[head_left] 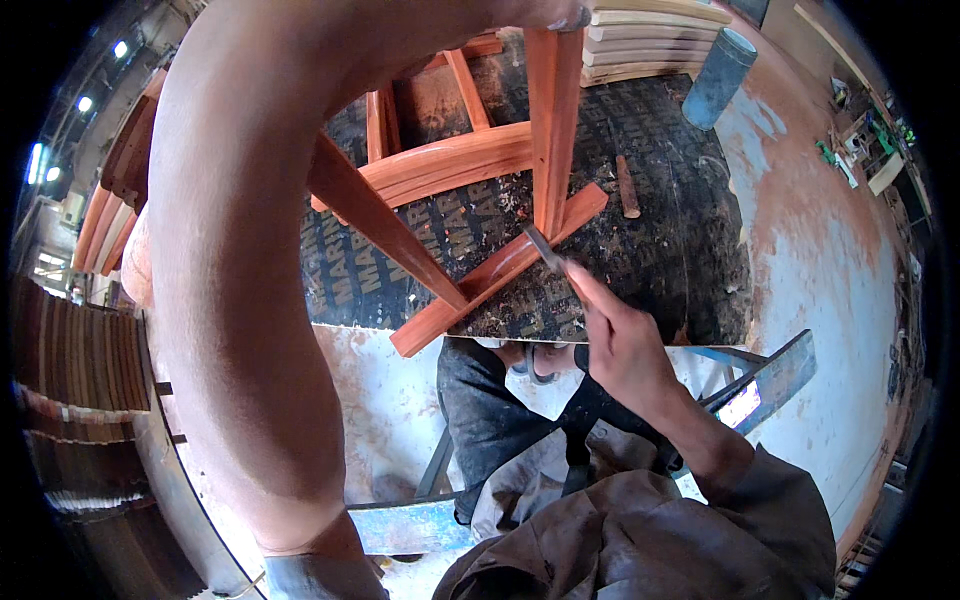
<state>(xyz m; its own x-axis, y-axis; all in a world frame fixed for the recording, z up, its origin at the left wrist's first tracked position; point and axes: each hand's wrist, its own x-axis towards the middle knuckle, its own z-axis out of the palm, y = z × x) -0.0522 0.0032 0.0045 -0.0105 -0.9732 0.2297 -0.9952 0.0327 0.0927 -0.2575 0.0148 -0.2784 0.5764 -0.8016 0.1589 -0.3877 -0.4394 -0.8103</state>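
A reddish-brown wooden frame [553, 120] stands on the dark board, its posts joined to a short crossbar [510, 266] at the near end. My left arm arches up the left side and over the top. My left hand [545, 12], mostly cut off by the upper edge, has a fingertip curled at the top of the upright post. My right hand [622, 335] is closed around a chisel-like tool [543, 247] with a flat metal blade. The blade's tip touches or nearly touches the crossbar beside the post's foot; its handle is hidden in my fingers.
Shavings litter the printed black board [670, 260]. A short round stick [627, 187] lies to the right of the frame. Another slatted wooden frame [450, 160] lies behind. At the back stand stacked wood strips [650, 40] and a blue-grey cylinder [720, 78]. More stacked wood [85, 350] is at left.
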